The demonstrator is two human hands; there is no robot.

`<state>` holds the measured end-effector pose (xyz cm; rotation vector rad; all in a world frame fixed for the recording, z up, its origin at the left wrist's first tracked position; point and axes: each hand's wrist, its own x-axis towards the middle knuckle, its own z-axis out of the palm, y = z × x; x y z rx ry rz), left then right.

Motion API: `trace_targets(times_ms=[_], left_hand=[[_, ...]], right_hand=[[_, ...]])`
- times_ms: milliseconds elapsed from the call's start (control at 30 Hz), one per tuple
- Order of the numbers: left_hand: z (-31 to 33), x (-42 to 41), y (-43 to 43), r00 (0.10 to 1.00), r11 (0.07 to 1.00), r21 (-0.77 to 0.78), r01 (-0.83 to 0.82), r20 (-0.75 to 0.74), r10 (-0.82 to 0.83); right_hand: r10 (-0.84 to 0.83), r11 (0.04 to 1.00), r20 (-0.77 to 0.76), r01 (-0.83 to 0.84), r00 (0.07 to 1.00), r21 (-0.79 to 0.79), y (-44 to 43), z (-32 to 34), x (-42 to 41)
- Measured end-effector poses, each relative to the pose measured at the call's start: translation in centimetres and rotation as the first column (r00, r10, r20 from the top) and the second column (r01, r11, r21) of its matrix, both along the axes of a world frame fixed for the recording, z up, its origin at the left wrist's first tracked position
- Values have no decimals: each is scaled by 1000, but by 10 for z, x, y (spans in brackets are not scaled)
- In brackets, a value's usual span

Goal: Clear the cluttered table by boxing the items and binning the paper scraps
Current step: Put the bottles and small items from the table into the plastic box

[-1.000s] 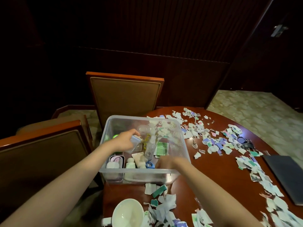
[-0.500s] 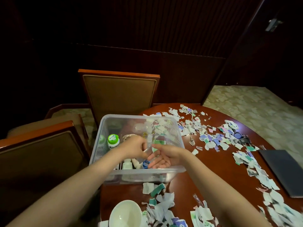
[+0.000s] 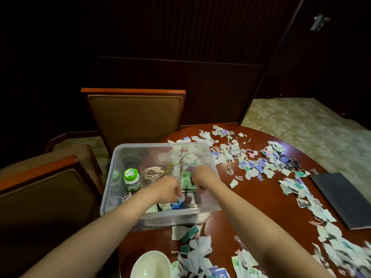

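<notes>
A clear plastic storage box (image 3: 112, 177) sits at the near-left edge of a round, dark reddish wooden tabletop (image 3: 261, 199), and both of a person's bare forearms reach into it. The right grip (image 3: 203, 176) is curled over the right edge of a green-and-white printed packet (image 3: 186, 180), holding it low inside the box. The left grip (image 3: 169, 190) is just beside it, knuckles up and fingers curled downward; whether it holds anything cannot be told. Also in the box are a white bottle with a green cap (image 3: 131, 179) standing upright, a coil of pale cord (image 3: 153, 173), a small clear bottle (image 3: 176, 171) and a blue ring-shaped object (image 3: 177, 204). Torn white, green and purple paper scraps (image 3: 251, 167) litter the tabletop to the right of and in front of the box. A white bowl (image 3: 151, 264) sits at the near edge and a flat dark rectangular slab (image 3: 345, 197) lies far right. Two brown padded wooden chairs (image 3: 134, 115) stand beside the table.
</notes>
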<state>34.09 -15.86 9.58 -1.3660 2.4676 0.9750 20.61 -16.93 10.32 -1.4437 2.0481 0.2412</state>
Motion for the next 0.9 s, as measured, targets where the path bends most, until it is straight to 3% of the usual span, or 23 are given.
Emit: trace_targets(times_ms=[233, 333, 400, 500, 667, 800, 900], left_hand=[[-1, 10, -5, 999, 998, 33, -51, -3, 51], [-2, 12, -7, 997, 996, 52, -76, -6, 77], [-1, 13, -7, 996, 994, 71, -85, -14, 86], [1, 12, -6, 996, 992, 85, -89, -15, 90], [10, 9, -1, 997, 995, 69, -75, -15, 76], [22, 4, 3, 999, 999, 24, -45, -2, 45], [35, -3, 6, 999, 999, -5, -48, -21, 48]], right_hand=[[-47, 995, -15, 46, 999, -89, -24, -38, 5], [-95, 995, 41, 96, 995, -26, -22, -41, 8], [-146, 989, 161, 149, 976, -9, -20, -40, 9], [-257, 964, 135, 243, 957, 111, -19, -29, 8], [-199, 977, 197, 209, 960, -33, -15, -15, 1], [-237, 966, 364, 257, 901, -6, -9, 7, -8], [-272, 941, 431, 332, 860, -70, -3, 24, -15]])
